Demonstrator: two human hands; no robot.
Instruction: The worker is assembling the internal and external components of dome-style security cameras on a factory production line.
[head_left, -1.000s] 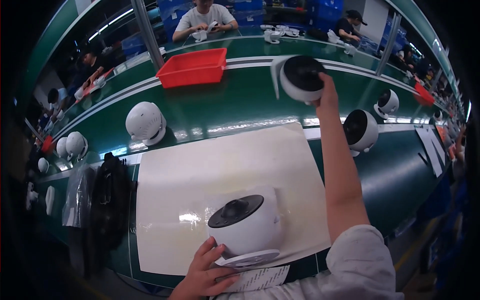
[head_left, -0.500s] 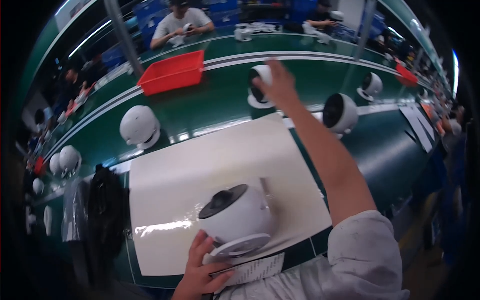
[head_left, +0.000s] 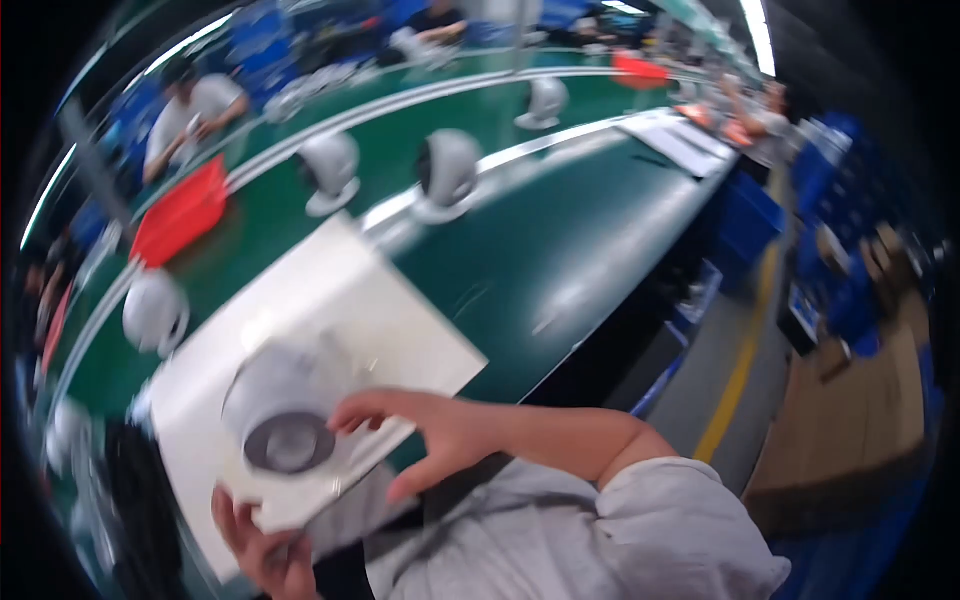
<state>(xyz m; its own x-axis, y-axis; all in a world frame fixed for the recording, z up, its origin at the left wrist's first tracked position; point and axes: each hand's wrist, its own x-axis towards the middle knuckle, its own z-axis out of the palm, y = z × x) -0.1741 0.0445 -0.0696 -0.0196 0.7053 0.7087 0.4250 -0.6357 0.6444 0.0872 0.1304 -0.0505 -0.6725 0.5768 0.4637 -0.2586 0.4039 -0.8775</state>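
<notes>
A white rounded housing (head_left: 270,385) lies tipped on the cream mat (head_left: 390,310), its grey disc-shaped end (head_left: 290,443) toward me. My right hand (head_left: 425,430) is open just right of that disc, fingers spread; the fingertips come close to its rim, and I cannot tell whether they touch. Below the disc, near the mat's front edge, my left hand (head_left: 262,548) has curled fingers with something dark and thin between them, too blurred to name. A greyish sheet or panel (head_left: 350,510) lies between both hands, partly hidden by blur.
Similar white units (head_left: 447,170) stand along the green belt beyond the mat. A red tray (head_left: 185,212) is at the far left, and a dark bag-like bundle (head_left: 140,510) hangs at the near left. Papers (head_left: 675,142) lie on the bench; cardboard (head_left: 850,400) stands right.
My view has swung to the right. My right hand has come back from a unit on the belt to beside the housing on the mat. That housing's black face no longer shows.
</notes>
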